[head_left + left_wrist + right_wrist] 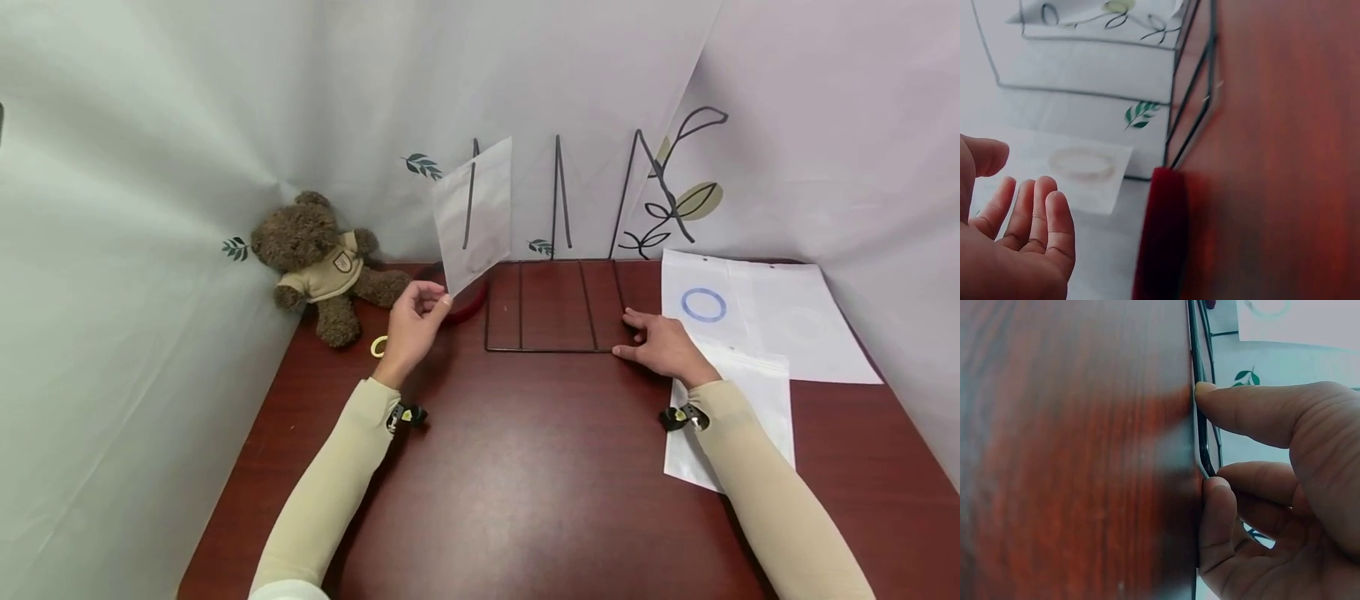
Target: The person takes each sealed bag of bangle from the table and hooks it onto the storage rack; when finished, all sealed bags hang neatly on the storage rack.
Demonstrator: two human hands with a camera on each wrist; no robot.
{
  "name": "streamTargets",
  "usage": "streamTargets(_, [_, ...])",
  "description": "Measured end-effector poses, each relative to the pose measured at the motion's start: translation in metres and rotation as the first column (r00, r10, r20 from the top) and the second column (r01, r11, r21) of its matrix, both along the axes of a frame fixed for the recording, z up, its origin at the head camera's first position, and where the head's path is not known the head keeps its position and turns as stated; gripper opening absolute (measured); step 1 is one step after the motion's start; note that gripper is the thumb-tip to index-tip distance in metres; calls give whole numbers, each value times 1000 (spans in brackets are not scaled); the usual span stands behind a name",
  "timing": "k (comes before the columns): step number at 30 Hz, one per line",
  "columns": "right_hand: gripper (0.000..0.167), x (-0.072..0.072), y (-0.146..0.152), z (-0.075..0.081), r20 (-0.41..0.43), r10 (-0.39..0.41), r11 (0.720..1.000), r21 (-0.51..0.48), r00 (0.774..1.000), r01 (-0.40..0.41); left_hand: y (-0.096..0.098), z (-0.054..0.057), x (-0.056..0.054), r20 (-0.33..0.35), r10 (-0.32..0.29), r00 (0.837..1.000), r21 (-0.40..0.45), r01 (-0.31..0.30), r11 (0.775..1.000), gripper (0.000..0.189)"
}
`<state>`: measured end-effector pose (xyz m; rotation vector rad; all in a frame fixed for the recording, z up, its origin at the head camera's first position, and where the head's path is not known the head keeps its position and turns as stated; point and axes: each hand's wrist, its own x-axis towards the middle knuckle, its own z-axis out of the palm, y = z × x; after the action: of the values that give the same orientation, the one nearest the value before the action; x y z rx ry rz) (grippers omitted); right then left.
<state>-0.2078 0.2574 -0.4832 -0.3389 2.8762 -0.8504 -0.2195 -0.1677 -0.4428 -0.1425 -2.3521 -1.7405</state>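
Observation:
A black wire rack (551, 351) with upright bent-wire dividers stands toward the back of the table. At its left end a whitish flat pouch (480, 212) stands tilted against a divider; a faint ring shows through it in the left wrist view. My left hand (416, 321) is at the pouch's lower left corner, thumb and fingers parted in the left wrist view. With my right hand (663, 343) I hold the rack's front right corner, thumb on the front wire and fingers curled by the side wire. Behind my left hand is a dark red, curved object (471, 307), partly hidden.
A brown teddy bear (318, 258) sits at the back left. A yellow ring (379, 347) lies beside my left hand. White pouches lie at the right, one with a blue ring (703, 290); another pouch (757, 408) is partly under my right forearm. Pale curtains enclose the table.

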Motion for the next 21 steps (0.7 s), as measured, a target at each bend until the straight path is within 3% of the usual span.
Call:
streamTargets(5, [76,0,0,2,8,1,1000,3,1000,-1,11,-15,5,42,-81,996,-76,84,994,30])
streamTargets(10, [77,-1,-1,1,10,10,1000,6,1000,-10,18,-28,7,122,-149,981,-204,172,964,35])
streamTargets(21, [77,-1,0,1,23,4,1000,14,1000,-5,35,-35,2,261,-209,943,-356,295,887,48])
